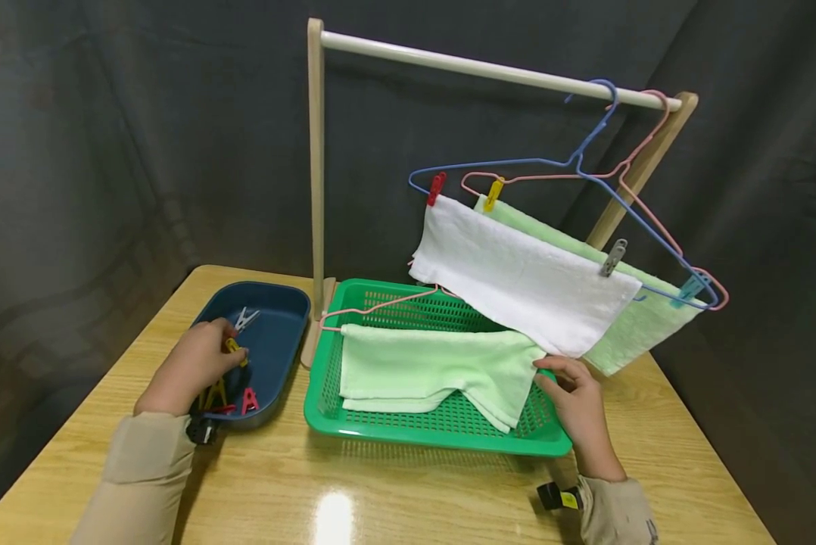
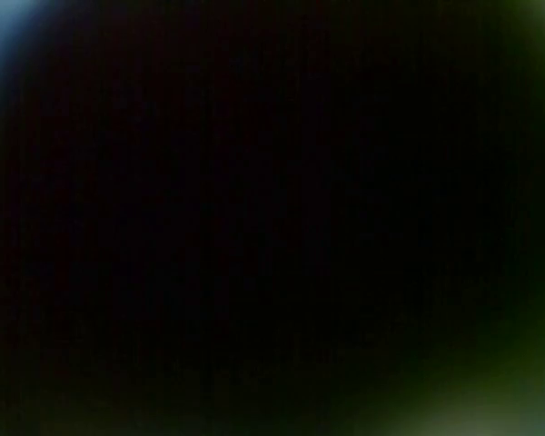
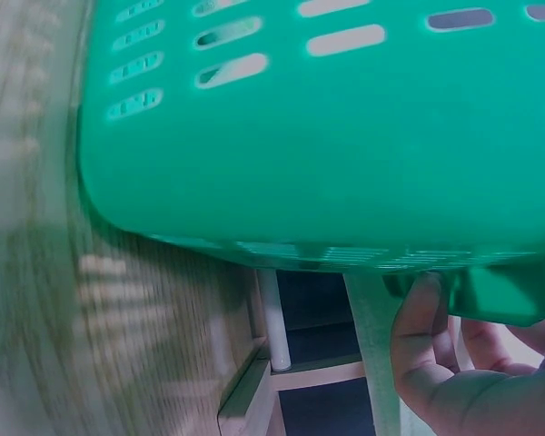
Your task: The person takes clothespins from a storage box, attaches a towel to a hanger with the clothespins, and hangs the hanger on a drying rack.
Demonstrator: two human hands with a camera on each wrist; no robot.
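Note:
In the head view my left hand is over the dark blue bin, pinching a yellow clothespin between thumb and fingers. A light green towel hangs folded over a pink hanger lying across the green basket. At the basket's right end my right hand pinches the towel's upper right corner. The right wrist view has the thumb and fingers of that hand bent beside the basket rim. The left wrist view is almost wholly dark.
A wooden rack with a white rail stands behind. From its right end hang a blue hanger with a white towel and a pink hanger with a green towel, both pegged, overhanging the basket. More clothespins lie in the bin.

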